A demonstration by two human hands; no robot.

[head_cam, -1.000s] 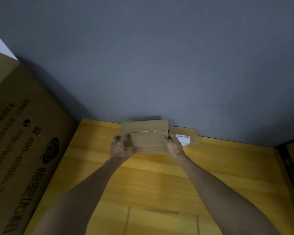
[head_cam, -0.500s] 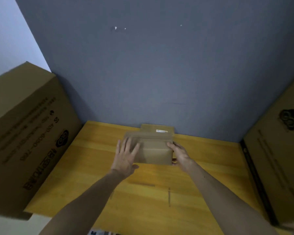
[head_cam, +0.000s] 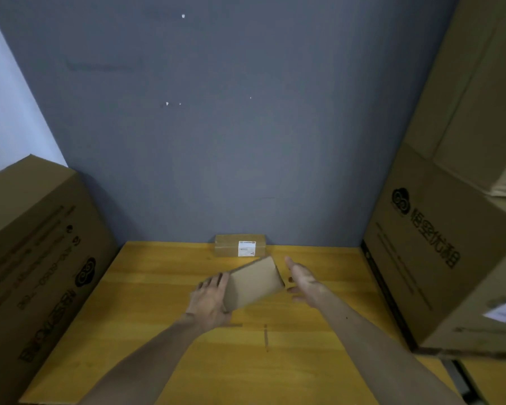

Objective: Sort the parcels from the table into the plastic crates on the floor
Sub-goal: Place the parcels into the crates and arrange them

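Yellow wood table (head_cam: 158, 287), grey wall (head_cam: 216, 141) behind. The small brown parcel (head_cam: 253, 283) is up off mid-table, tilted, with its long axis running near-left to far-right. A labelled parcel (head_cam: 231, 247) sits against the wall. The left carton (head_cam: 35, 258) and right carton (head_cam: 435, 244) hem in the sides, with open tabletop in front. My left hand (head_cam: 211, 302) grips the parcel's lower end. My right hand (head_cam: 304, 283) is flat-fingered at the other end, can't tell if it's touching.

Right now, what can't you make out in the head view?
Plastic crates: outside the head view.
White label on the small brown cardboard parcel by the wall: print too small.
Tilted brown cardboard parcel: far faces turned away, left hand covers its end.
Right hand: touching it or not, unclear.
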